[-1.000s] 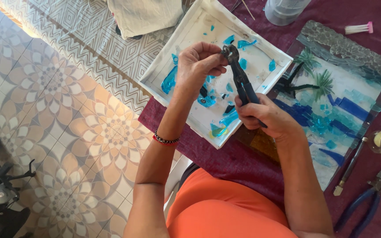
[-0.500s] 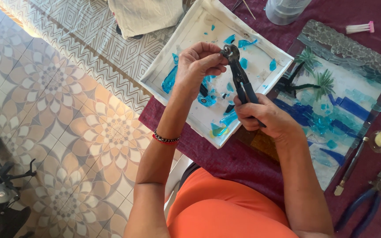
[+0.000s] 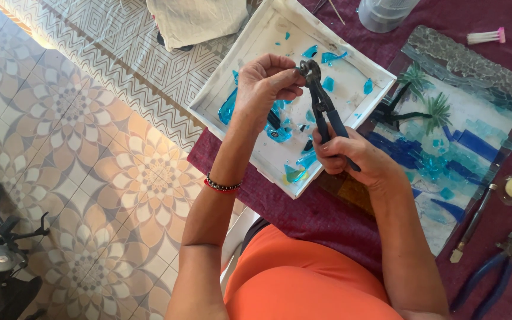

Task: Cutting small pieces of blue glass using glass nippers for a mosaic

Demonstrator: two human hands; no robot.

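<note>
Now, right hand: my right hand (image 3: 351, 157) gripped the dark handles of the nippers (image 3: 321, 104), held over the white tray (image 3: 380, 77).
Left hand: my left hand (image 3: 265, 86) pinched something small at the nippers' head; I couldn't tell what.
Tray: blue glass pieces (image 3: 280, 133) lay scattered inside.
Beside it: the mosaic panel (image 3: 463, 136) lay on the maroon cloth (image 3: 327, 216).

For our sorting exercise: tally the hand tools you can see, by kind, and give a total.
Wheeled nippers, held in the right hand: 1
Blue-handled pliers on the cloth: 1
Pen-shaped cutter beside the mosaic: 1
Total: 3
</note>
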